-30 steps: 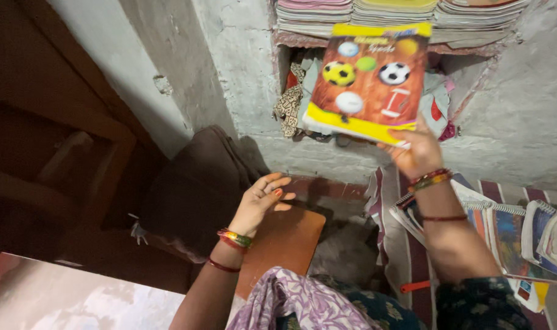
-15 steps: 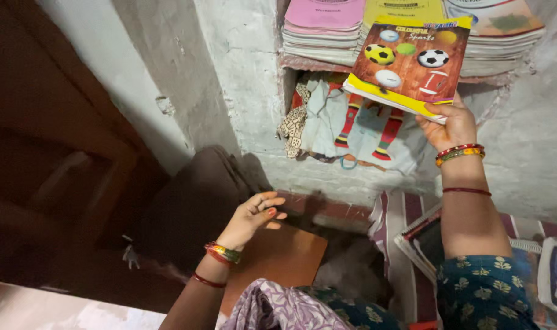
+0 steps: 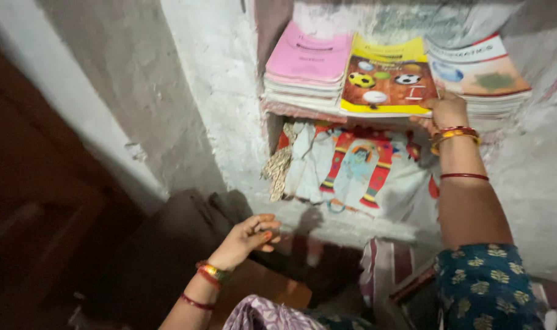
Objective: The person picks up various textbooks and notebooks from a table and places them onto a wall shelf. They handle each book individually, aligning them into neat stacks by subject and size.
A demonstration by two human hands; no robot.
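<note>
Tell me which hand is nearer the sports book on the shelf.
Right. The right hand grips the sports book at its lower right corner, on the middle stack. The left hand is far below it, empty, near the floor.

Right hand [image 3: 449, 111] up at the wall shelf [image 3: 303, 112], fingers gripping the lower right corner of the sports-ball book [image 3: 385, 85]. Book lies flat on the middle stack, between the pink book stack [image 3: 309, 61] on its left and the stack topped by a white-and-orange book [image 3: 480, 70] on its right. Folded printed cloth [image 3: 351, 165] sits in the niche below. Left hand [image 3: 248, 235] is low, fingers loosely curled, holding nothing, above a brown board [image 3: 263, 287].
</note>
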